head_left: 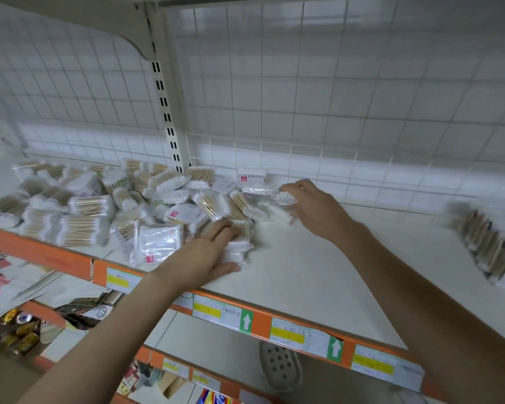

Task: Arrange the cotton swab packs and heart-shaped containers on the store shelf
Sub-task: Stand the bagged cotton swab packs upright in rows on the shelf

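A loose heap of clear cotton swab packs (85, 205) covers the left half of the white shelf (318, 275). My left hand (207, 252) grips a swab pack (238, 243) at the heap's right front edge, fingers over its top and thumb beneath. My right hand (309, 205) holds another swab pack (285, 204) at the heap's far right, fingers curled round it. A neat row of upright swab packs (490, 246) stands at the shelf's right end. No heart-shaped container shows.
A white wire grid (333, 97) backs the shelf, with a slotted upright post (166, 112) left of centre. The orange front rail (260, 319) carries price labels. Lower shelves hold a perforated soap dish (279, 364), tins (21, 330) and paper packs.
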### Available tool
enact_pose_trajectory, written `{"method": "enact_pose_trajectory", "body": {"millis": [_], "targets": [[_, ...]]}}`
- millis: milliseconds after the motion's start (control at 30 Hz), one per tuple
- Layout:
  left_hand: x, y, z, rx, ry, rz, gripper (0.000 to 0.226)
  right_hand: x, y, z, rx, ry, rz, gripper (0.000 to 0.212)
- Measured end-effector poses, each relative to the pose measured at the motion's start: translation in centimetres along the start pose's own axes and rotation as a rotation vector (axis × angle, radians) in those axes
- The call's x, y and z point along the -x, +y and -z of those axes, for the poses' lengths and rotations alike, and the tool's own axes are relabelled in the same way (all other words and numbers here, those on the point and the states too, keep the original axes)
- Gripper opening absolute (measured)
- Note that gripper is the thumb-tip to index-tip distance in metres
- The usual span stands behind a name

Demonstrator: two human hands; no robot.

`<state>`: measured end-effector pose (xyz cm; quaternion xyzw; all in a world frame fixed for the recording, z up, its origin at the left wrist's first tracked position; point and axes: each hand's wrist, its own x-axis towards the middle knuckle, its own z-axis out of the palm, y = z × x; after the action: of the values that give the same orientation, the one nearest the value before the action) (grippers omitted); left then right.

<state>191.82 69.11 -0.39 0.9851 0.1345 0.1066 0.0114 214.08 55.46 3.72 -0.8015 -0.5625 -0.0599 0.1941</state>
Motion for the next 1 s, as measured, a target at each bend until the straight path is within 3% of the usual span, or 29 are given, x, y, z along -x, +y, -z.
{"method": "enact_pose_trajectory", "body": {"millis": [233,333,433,600,700,833,1000], "targets": [[0.1,0.1,-0.2,0.045,0.07,-0.066,0.052,-4.1,0.9,-1.8,0.224,0.065,-0.194,0.051],[-0.2,0.4,-0.2,0.097,0.079,-0.049,0.052,-4.7,0.2,-2.4,0.329,0.011,-0.246,0.047],[-0.5,0.5,-0.3,0.078,0.071,-0.031,0.052,-5.0,-0.3,-3.4,0.257,-0.076,-0.202,0.045],[-0.7,0.1,-0.4,0.065,0.058,-0.025,0.054,-5.4,0.0,-4.3,0.272,-0.259,-0.12,0.08],[-0.9,0.2,-0.1,0.027,0.083,-0.037,0.054,-5.5,0.4,-3.9,0.262,-0.253,-0.103,0.067],[-1.3,0.6,0.6,0.073,0.079,-0.053,0.06,-4.7,1.4,-3.4,0.454,-0.155,-0.033,0.045],[-2.8,2.8,2.8,0.25,0.035,0.012,0.069,-2.4,3.2,-0.3,0.218,-0.265,0.022,0.051]]}}
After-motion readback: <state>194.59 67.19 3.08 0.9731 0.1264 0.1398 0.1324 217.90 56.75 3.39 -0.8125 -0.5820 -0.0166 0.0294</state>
